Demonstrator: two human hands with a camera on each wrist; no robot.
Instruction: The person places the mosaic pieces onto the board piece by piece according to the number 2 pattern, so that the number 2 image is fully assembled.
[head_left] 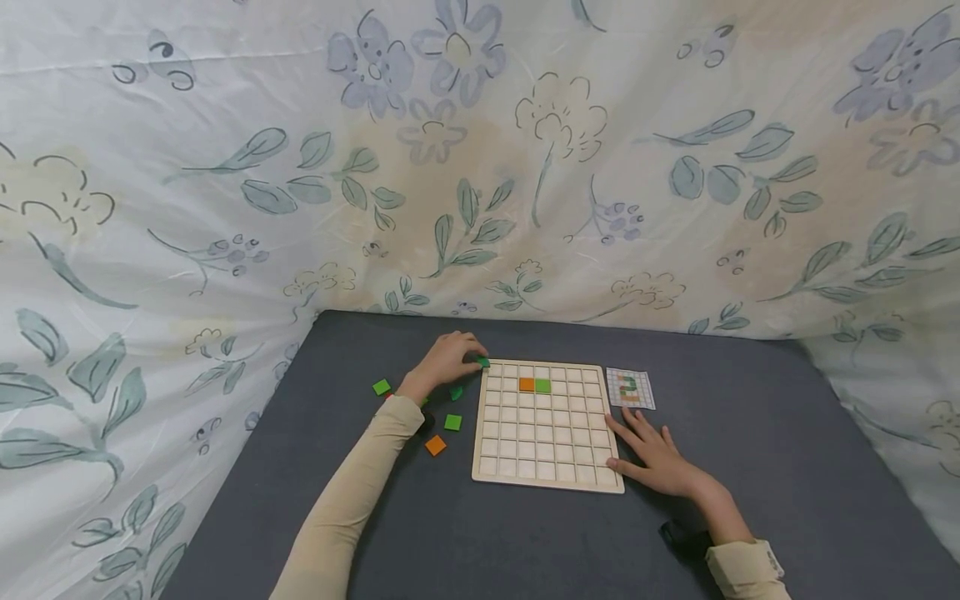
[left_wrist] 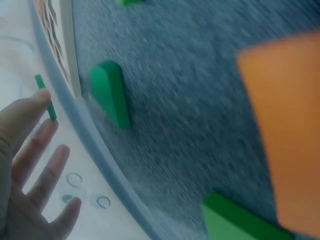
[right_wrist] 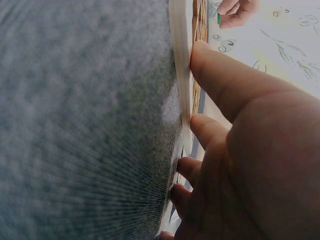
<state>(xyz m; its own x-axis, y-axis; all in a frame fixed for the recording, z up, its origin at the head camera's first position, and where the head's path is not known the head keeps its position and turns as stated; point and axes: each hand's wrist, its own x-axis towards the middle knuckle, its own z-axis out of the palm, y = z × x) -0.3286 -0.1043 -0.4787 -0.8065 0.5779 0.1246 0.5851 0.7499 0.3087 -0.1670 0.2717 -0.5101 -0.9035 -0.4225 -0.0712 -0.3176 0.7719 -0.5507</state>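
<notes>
My left hand [head_left: 444, 362] pinches a thin green tile [left_wrist: 46, 98] between thumb and fingertip, near the far left corner of a wooden grid board [head_left: 547, 486]. An orange tile [head_left: 527, 384] and a light green tile [head_left: 542, 386] sit side by side in the board's second row from the back. My right hand [head_left: 656, 457] lies with spread fingers at the board's right edge, thumb and index finger touching it. Left of the board, beside my left wrist, are a rounded dark green piece [left_wrist: 107, 92], a light green tile [head_left: 453, 422] and an orange tile [head_left: 436, 446].
A small printed card [head_left: 630, 389] with a coloured grid pattern lies right of the board's far corner. Another green tile [head_left: 382, 387] is left of my left forearm, which partly hides more pieces. A floral cloth [head_left: 480, 167] hangs behind the dark table [head_left: 555, 550].
</notes>
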